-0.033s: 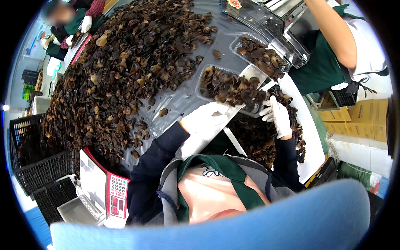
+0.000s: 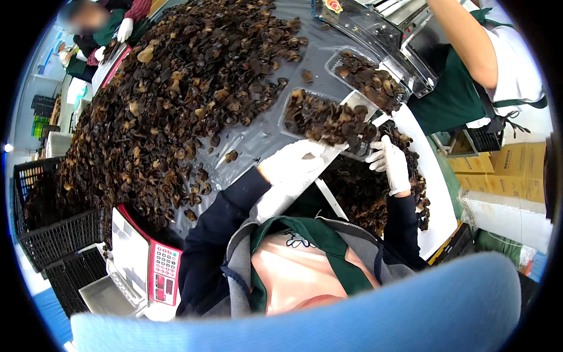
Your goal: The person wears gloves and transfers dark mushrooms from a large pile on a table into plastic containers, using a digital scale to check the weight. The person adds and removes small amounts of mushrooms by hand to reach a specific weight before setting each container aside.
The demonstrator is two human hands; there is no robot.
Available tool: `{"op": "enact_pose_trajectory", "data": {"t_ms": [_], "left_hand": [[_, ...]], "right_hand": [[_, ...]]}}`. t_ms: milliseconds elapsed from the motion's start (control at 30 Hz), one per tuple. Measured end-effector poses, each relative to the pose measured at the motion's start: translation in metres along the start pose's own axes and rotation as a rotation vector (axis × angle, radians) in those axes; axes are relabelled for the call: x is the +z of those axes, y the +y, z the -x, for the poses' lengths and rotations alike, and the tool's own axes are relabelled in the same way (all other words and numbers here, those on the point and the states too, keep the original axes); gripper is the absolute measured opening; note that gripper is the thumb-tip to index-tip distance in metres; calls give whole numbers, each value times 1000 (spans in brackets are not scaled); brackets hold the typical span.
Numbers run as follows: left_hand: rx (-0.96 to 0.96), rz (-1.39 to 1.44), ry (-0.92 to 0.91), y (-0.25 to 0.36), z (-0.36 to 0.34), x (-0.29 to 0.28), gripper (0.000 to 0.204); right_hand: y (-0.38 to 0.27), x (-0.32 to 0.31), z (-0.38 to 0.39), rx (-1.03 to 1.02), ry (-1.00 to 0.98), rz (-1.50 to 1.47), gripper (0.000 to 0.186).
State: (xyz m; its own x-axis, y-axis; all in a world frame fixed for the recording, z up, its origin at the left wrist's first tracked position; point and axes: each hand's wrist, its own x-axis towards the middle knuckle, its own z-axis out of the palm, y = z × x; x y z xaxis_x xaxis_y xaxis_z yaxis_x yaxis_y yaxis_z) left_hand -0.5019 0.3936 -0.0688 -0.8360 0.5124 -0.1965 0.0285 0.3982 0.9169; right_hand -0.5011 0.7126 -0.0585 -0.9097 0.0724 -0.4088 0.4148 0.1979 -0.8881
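Note:
Dark brown wood ear mushrooms (image 2: pixel 331 120) fill a clear plastic tray (image 2: pixel 284 124) in front of me and heap past its right end. My left hand (image 2: pixel 295 163), in a white glove, is by the tray's near edge, thumb and fingers curved with a gap between them. To the right, my white-gloved right hand (image 2: pixel 389 164) has its fingers apart, close to the right end of the heap. Under it lie more loose mushrooms (image 2: pixel 358 190). A second clear tray (image 2: pixel 332 66) of mushrooms sits farther off, beside a metal plate (image 2: pixel 359 105).
A large mushroom pile (image 2: pixel 158 123) covers the grey sheeting (image 2: pixel 234 173) on the left. Near it are black crates (image 2: pixel 61 237) and a red-edged scale (image 2: pixel 164 273). A machine (image 2: pixel 375 38) stands at the back. A co-worker's arm (image 2: pixel 469 44) reaches in at the upper right, above cardboard boxes (image 2: pixel 513 167).
My left hand and forearm have shifted slightly to the right and away from me. My right hand stays where it was.

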Motion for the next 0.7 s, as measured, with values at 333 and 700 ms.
{"op": "enact_pose_trajectory", "data": {"t_ms": [333, 700], "left_hand": [[-139, 137, -75, 13, -39, -4, 39], [-38, -102, 6, 17, -40, 0, 42]], "right_hand": [[1, 6, -33, -101, 28, -70, 31], [13, -7, -25, -63, 105, -42, 31]]}}
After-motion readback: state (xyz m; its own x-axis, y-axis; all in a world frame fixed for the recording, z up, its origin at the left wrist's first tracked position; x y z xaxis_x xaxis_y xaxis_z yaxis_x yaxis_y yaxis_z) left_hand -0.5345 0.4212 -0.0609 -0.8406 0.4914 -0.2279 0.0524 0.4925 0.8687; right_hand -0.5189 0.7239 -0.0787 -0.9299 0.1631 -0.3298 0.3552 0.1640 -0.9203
